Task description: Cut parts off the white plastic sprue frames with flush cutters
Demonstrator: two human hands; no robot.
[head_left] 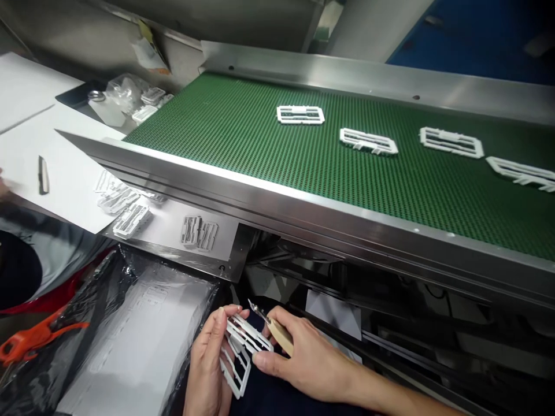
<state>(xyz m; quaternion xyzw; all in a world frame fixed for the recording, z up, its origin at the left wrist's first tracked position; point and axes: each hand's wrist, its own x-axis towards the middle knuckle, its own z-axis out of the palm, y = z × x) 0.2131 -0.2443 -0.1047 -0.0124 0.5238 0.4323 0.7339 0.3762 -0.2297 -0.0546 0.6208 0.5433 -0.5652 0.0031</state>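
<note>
Low in the head view, my left hand (211, 352) is closed on two white slotted plastic frames, one tilted above the other. The upper plastic frame (248, 332) slants toward my right hand; the lower plastic frame (236, 370) hangs beneath it. My right hand (310, 355) grips a trimming knife (281, 336) by its beige handle, with the metal tip pointing up and left, clear of the frames. The right thumb touches the upper frame's near corner. Part of the knife's handle is hidden in the palm.
Beyond my hands runs a green conveyor belt (243, 138) with a metal edge, carrying several white frames (300, 114). More frames (131, 221) lie on the metal shelf at left. Orange-handled cutters (32, 338) rest on a plastic-lined box (143, 341). Another person's sleeve (65, 248) shows at far left.
</note>
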